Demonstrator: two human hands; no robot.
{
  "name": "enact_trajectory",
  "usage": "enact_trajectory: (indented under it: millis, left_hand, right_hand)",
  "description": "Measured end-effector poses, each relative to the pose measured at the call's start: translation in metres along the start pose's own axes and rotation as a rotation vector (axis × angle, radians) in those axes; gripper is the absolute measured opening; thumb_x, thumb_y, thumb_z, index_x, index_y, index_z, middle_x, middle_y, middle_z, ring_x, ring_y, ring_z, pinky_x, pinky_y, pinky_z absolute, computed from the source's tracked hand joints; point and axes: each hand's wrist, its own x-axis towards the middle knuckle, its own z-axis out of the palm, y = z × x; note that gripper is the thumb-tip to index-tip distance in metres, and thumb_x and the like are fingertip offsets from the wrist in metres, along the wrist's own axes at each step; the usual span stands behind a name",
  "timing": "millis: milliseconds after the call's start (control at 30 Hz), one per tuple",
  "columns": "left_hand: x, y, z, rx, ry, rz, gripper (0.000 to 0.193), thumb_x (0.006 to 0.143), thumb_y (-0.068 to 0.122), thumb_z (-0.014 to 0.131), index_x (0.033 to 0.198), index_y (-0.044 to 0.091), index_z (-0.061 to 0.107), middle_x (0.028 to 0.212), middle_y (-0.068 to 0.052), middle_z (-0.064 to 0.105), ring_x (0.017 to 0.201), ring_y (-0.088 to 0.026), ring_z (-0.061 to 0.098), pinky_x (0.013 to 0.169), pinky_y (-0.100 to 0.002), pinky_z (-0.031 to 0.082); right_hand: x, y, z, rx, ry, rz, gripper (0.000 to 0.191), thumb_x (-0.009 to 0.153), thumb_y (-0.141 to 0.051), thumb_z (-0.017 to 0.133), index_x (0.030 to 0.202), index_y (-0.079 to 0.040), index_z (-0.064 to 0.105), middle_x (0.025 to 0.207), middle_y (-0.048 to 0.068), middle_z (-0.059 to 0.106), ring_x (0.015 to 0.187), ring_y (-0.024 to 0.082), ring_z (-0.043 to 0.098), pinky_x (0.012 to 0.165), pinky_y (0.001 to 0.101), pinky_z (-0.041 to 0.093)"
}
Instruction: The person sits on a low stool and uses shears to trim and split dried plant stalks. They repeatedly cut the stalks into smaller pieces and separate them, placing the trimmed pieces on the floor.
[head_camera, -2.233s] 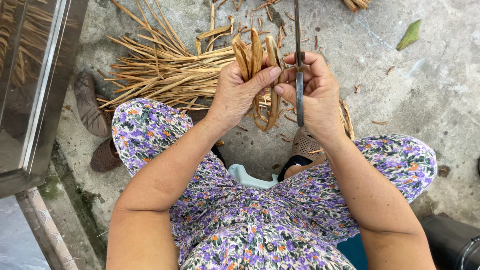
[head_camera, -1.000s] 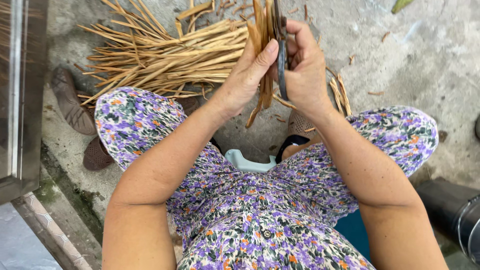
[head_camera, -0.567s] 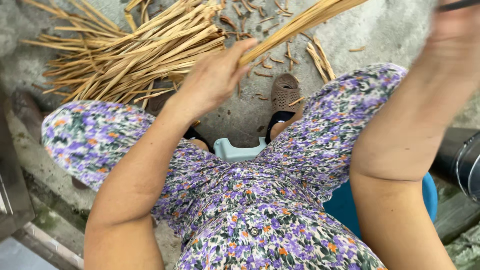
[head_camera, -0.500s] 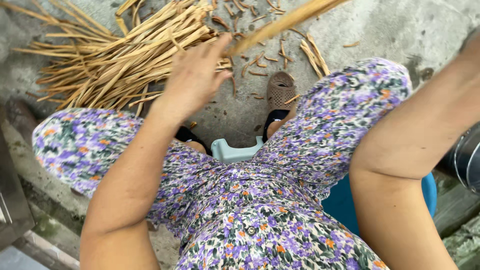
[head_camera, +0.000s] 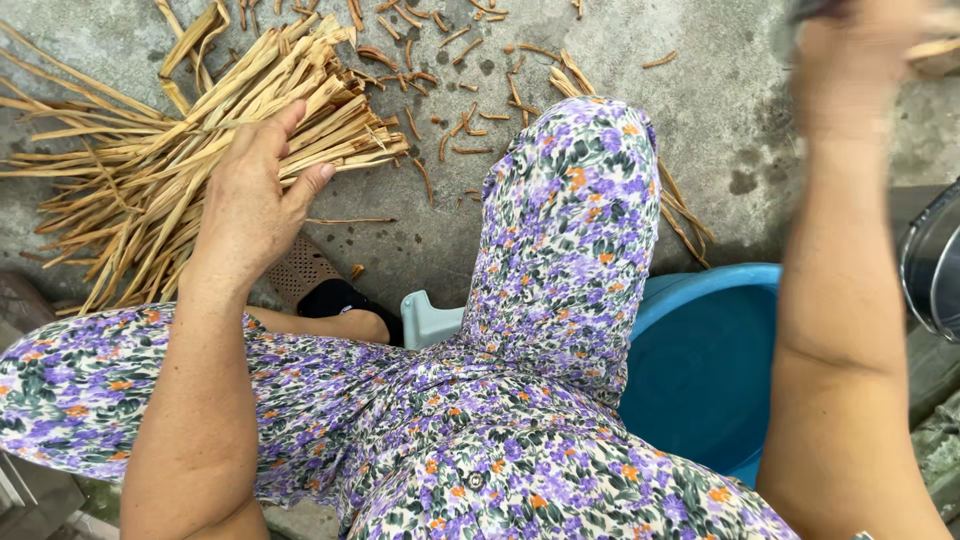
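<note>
Left hand (head_camera: 255, 195) lies open on the uncut stalks (head_camera: 150, 150); right hand (head_camera: 865, 55) is blurred, grip unclear. Cut bits (head_camera: 440, 60) are few; most stalks remain.

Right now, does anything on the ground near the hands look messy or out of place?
Yes. Short broken bits lie scattered over the concrete floor beyond the pile of dried strips, which the left hand touches. A few long strips lie apart behind the raised knee. The right hand is blurred.
</note>
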Motion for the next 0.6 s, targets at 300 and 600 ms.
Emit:
enact_trajectory:
  millis: [300,600]
  left_hand:
    - [0.009,-0.059,0.004,-0.064,0.150,-0.008,0.047,0.097,0.016,0.077,0.141,0.005,0.062,0.130,-0.018,0.065,0.107,-0.031,0.068,0.094,-0.043,0.053]
    - [0.071,-0.153,0.036,0.166,0.291,-0.212,0.017,0.089,0.013,0.078,0.106,0.012,0.078,0.111,-0.017,0.071,0.098,-0.032,0.069,0.088,-0.047,0.053]
  right_hand:
    - [0.016,-0.177,0.090,0.342,-0.751,0.375,0.057,0.081,-0.017,0.088,0.128,-0.012,0.055,0.103,0.021,0.070,0.097,0.043,0.066,0.079,0.0514,0.050]
    - [0.047,-0.189,0.071,0.843,-0.441,0.386,0.034,0.097,0.001,0.072,0.130,-0.004,0.062,0.109,0.012,0.080,0.097,0.018,0.080,0.077,0.0329,0.063]
